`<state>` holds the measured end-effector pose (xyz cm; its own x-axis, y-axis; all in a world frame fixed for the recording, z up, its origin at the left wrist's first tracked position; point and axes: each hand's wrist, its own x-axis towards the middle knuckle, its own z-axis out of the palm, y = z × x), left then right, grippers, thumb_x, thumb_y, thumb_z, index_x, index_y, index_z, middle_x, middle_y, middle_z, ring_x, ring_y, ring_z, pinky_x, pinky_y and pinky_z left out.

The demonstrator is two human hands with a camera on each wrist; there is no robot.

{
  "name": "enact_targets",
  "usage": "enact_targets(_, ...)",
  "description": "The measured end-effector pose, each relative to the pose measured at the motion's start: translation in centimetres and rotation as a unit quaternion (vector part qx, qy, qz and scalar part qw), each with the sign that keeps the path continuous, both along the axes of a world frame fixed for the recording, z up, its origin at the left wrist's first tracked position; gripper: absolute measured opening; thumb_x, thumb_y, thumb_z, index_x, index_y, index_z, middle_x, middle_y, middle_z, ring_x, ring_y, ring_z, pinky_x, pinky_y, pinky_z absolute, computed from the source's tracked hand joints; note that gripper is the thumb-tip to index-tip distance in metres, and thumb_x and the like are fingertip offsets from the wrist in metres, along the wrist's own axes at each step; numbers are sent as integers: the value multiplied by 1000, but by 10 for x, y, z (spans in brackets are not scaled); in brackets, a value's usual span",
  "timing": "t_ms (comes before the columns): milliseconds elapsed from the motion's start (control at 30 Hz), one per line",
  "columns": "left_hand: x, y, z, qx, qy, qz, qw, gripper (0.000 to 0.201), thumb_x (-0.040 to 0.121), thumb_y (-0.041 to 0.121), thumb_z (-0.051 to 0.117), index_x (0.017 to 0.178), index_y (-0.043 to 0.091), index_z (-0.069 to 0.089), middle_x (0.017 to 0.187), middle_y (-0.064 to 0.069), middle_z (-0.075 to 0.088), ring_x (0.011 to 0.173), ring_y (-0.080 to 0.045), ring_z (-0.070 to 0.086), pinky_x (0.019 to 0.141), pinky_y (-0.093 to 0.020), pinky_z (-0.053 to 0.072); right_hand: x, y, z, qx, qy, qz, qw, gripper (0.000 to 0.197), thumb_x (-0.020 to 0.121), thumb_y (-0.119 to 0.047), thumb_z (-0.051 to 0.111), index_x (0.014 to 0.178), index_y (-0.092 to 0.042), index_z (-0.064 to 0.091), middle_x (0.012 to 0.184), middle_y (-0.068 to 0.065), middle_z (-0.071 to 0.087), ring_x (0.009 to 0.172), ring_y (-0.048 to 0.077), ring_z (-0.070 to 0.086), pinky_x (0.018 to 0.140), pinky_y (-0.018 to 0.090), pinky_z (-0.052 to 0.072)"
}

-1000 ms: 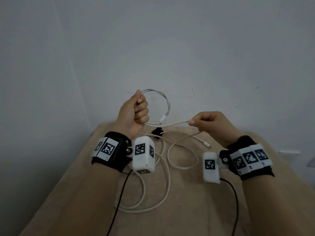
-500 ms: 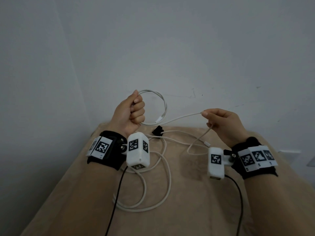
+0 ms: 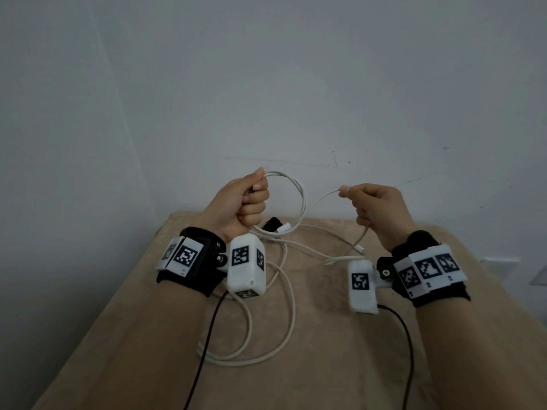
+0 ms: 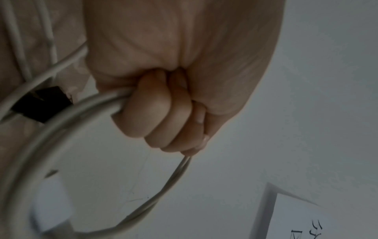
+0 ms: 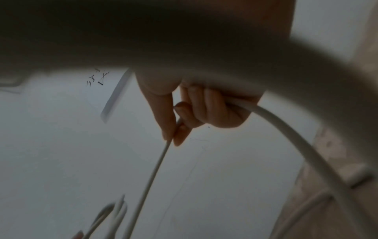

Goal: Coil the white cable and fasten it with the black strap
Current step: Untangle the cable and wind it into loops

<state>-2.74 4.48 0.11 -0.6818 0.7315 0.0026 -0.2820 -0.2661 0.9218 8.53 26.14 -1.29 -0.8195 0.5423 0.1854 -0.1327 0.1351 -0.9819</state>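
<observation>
Above the table (image 3: 325,365), left hand (image 3: 236,205) fists the white cable (image 3: 299,187) loop; right hand (image 3: 381,211) pinches the slack: recommend feeding matching turns into the fist

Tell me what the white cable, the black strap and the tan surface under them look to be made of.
White cable: smooth, matte rubbery plastic sheath, judging by its even curves and soft sheen. Black strap: dull, light-absorbing black, likely fabric or hook-and-loop, too small to be sure. Tan surface: soft cloth with a faint mottled pattern and rounded edges, probably a padded cover.
</observation>
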Motion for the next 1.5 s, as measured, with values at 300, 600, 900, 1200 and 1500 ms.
enact_targets(300,4,4,-3,-90,56,-37,994,39,100,32,38,64,19,36,43,11,25,31,1,17,31,-13,9,2,-6,8,46,-55,26,997,6,86,-16,65,81,-13,66,63,1,50,40,6,34,41,18,27)
enact_targets(600,16,17,-4,-171,85,-100,976,39,101,31,37,64,18,35,43,11,24,31,1,15,31,-13,8,0,-33,12,299,-126,101,940,26,79,-49,68,65,-27,71,59,-12,62,48,-5,48,53,9,33)
enact_targets(900,10,18,-7,-69,-27,-67,995,31,96,33,46,73,12,49,42,10,27,29,0,21,28,-12,18,-1,-31,10,215,-81,98,968,24,86,-29,67,70,-13,71,44,-14,54,41,-1,44,46,6,32)
enact_targets(1200,15,30,-10,174,-165,-51,969,38,99,36,35,82,8,54,42,7,35,37,-7,39,48,-15,42,-10,-36,1,22,-14,37,999,25,88,-25,66,69,-8,66,34,-15,41,31,2,26,35,14,23)
enact_targets(1500,5,21,-10,180,-123,41,975,37,101,35,32,75,13,47,38,9,27,25,-2,22,28,-14,18,-5,-34,2,95,-53,86,990,33,86,-37,65,70,-9,73,51,-9,54,41,8,34,41,18,28)
